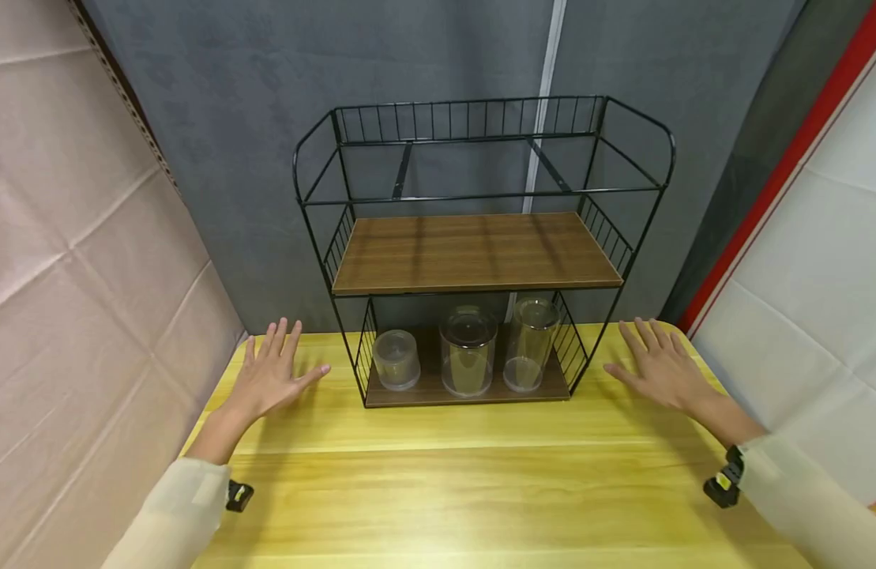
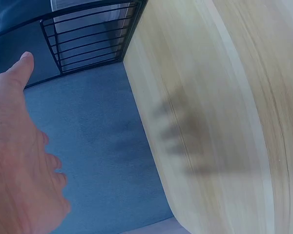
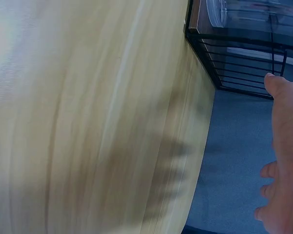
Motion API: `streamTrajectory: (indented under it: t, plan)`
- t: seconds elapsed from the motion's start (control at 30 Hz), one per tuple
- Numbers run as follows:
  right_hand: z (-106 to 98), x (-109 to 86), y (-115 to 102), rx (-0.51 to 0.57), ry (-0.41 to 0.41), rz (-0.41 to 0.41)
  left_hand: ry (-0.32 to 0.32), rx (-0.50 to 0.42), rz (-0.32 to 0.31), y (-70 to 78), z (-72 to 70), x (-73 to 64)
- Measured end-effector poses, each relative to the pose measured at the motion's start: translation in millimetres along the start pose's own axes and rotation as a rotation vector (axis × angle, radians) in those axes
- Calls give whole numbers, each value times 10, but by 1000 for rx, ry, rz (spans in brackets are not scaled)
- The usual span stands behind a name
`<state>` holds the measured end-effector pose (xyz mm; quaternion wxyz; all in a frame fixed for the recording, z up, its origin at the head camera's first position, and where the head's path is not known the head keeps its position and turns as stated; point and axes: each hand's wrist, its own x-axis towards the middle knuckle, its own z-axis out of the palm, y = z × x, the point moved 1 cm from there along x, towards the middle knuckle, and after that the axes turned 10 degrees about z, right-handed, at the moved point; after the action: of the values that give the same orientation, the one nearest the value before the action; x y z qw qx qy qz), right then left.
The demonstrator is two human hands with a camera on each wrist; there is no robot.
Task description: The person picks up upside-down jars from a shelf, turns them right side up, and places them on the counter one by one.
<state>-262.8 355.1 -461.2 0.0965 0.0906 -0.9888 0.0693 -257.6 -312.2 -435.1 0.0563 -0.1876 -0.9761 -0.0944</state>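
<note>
My left hand (image 1: 270, 378) is held out with spread fingers over the table, left of a black wire rack (image 1: 480, 292). On the other side of the rack my right hand (image 1: 658, 367) is held the same way, fingers apart. Neither hand holds anything. In both wrist views each thumb points toward the rack's wire side, and a hand shadow falls on the wood. Three clear containers stand on the rack's bottom shelf (image 1: 426, 399): a short one (image 1: 396, 360) at left, a wider lidded jar (image 1: 468, 356) in the middle, a tall one (image 1: 530, 348) at right.
The rack's wooden middle shelf (image 1: 473, 253) bears nothing, and its top is an open wire frame. It stands at the back of a light wood table (image 1: 445, 490). A grey cloth wall (image 1: 224, 158) rises behind, with pale panels (image 1: 89, 276) at left and right.
</note>
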Motion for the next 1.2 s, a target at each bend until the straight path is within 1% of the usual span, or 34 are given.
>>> streamTrajectory:
  t: [0.3, 0.53, 0.7, 0.87, 1.07, 1.2]
  plan:
    - [-27, -154, -51, 8, -57, 0, 26, 1, 33, 58, -33, -69]
    - [-65, -256, -138, -6, -60, -25, 70, -8, 76, 145, -85, -103]
    - [-89, -329, -192, -7, -68, -36, 103, -7, 116, 219, -140, -91]
    - [-93, -410, -243, 2, -80, -50, 128, -13, 131, 311, -204, -60]
    - [-110, -506, -354, 15, -93, -65, 152, -38, 158, 416, -302, -12]
    - [-135, -569, -433, 3, -104, -85, 182, -73, 170, 475, -369, 23]
